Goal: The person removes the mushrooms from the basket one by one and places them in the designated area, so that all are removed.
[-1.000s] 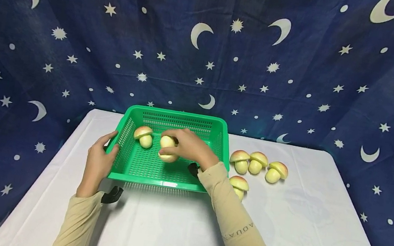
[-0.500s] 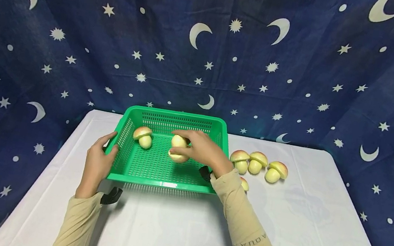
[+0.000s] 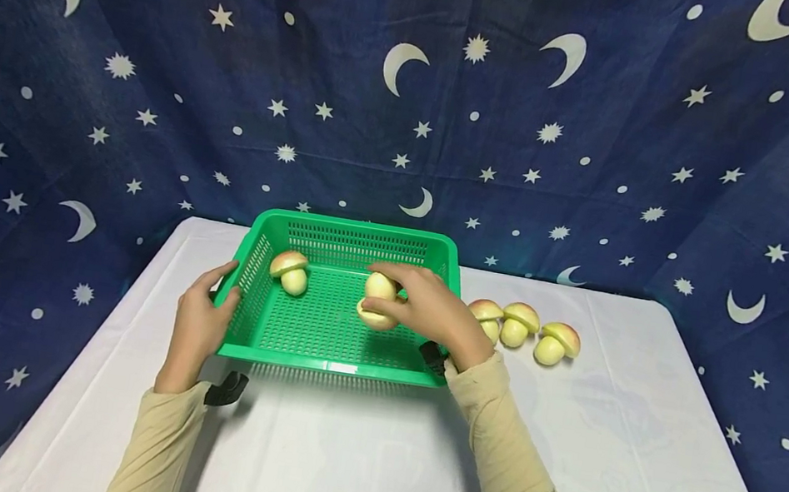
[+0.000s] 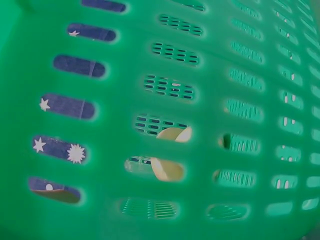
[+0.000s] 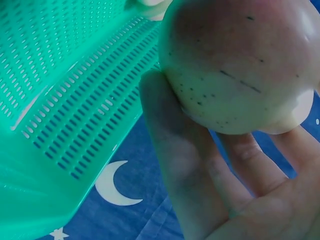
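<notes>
In the head view, my right hand (image 3: 424, 305) holds a toy mushroom (image 3: 376, 317) over the green plastic basket (image 3: 339, 367), thumb on the near side and fingers on the far side. Its pale stem points away and its cap is nearer me. In the right wrist view, the speckled reddish-cream cap of the mushroom (image 5: 245, 65) rests among the fingers (image 5: 172, 145). My left hand (image 3: 196, 327) touches the basket's left rim with its fingers and thumb spread. A second toy mushroom (image 3: 295, 280) lies inside the basket, near its left wall.
To the basket's right, several toy mushrooms (image 3: 559, 341) lie on the white tablecloth (image 3: 601, 443). My right forearm covers part of that side. A dark blue star-and-moon curtain (image 3: 356, 89) hangs behind the table. The basket's slotted wall (image 4: 115, 125) fills the left wrist view.
My right hand has moved to the right across the basket with the toy mushroom. The forearm now hides the mushroom lying nearest me. My left hand stays at the rim.
</notes>
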A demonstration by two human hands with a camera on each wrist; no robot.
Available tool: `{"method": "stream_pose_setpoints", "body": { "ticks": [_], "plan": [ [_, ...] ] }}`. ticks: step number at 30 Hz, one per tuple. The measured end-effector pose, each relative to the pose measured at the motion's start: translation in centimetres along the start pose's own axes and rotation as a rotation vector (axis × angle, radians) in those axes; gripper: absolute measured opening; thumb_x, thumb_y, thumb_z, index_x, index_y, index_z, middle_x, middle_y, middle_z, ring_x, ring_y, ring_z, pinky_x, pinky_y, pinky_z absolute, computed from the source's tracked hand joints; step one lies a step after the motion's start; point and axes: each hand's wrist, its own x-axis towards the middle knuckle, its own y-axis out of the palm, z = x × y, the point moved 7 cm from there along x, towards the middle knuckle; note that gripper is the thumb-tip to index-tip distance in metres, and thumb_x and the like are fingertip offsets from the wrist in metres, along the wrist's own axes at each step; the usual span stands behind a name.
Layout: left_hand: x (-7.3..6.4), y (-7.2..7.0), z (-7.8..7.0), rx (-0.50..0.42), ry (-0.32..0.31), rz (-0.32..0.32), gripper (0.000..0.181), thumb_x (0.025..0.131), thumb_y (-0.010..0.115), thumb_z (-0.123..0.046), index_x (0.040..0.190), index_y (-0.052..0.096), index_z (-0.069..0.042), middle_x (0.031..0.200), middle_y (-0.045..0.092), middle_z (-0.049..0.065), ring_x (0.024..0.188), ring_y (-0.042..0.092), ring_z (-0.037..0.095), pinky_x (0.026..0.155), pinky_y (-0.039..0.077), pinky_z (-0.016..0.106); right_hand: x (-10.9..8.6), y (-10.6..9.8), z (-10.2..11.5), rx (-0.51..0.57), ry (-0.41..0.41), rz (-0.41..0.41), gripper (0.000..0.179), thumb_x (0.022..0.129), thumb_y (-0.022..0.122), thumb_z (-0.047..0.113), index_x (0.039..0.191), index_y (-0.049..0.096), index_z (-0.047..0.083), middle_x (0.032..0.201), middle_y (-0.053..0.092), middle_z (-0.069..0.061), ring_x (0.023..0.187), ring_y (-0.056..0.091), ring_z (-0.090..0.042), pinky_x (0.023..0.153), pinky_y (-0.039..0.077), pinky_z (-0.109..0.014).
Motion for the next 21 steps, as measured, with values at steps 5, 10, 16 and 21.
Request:
{"method": "stream_pose_setpoints", "body": {
  "ticks": [5, 10, 16, 21],
  "plan": [
    [0.0, -0.1, 0.1, 0.005, -0.005, -0.005, 0.045, 0.1, 0.055, -0.012, 0.145, 0.052, -0.012, 0.143, 0.052, 0.021, 0.104, 0.066, 0.041, 0.074, 0.053, 0.047, -1.0, -0.3, -0.6, 0.018, 0.032, 0.004, 0.05, 0.092, 0.07, 0.041, 0.135, 0.061, 0.017, 0.117, 0.067, 0.002, 0.1, 0.06, -0.013, 0.08, 0.052, -0.031],
    [-0.1, 0.1, 0.0, -0.006, -0.009, 0.012, 0.046, 0.1, 0.055, -0.012, 0.145, 0.052, -0.012, 0.141, 0.053, 0.021, 0.102, 0.067, 0.04, 0.073, 0.053, 0.045, -2.1, -0.8, -1.3, 0.003, 0.051, -0.016, 0.054, 0.091, 0.071, 0.041, 0.136, 0.061, 0.014, 0.124, 0.067, -0.002, 0.107, 0.062, -0.018, 0.085, 0.054, -0.039],
    [-0.1, 0.1, -0.2, -0.006, -0.004, 0.008, 0.046, 0.099, 0.056, -0.012, 0.145, 0.052, -0.012, 0.142, 0.053, 0.02, 0.102, 0.067, 0.039, 0.071, 0.053, 0.042, -2.9, -1.1, -1.9, -0.031, 0.036, -0.043, 0.047, 0.09, 0.072, 0.04, 0.129, 0.064, 0.015, 0.115, 0.068, 0.001, 0.098, 0.061, -0.014, 0.082, 0.053, -0.037],
    [-0.1, -0.1, -0.1, -0.004, -0.009, 0.001, 0.045, 0.099, 0.056, -0.013, 0.144, 0.053, -0.012, 0.139, 0.055, 0.02, 0.099, 0.068, 0.037, 0.067, 0.049, 0.032, -3.4, -1.3, -2.1, -0.043, 0.043, -0.045, 0.042, 0.091, 0.072, 0.04, 0.126, 0.066, 0.018, 0.109, 0.067, 0.004, 0.092, 0.059, -0.012, 0.077, 0.052, -0.033]
  ]
}}
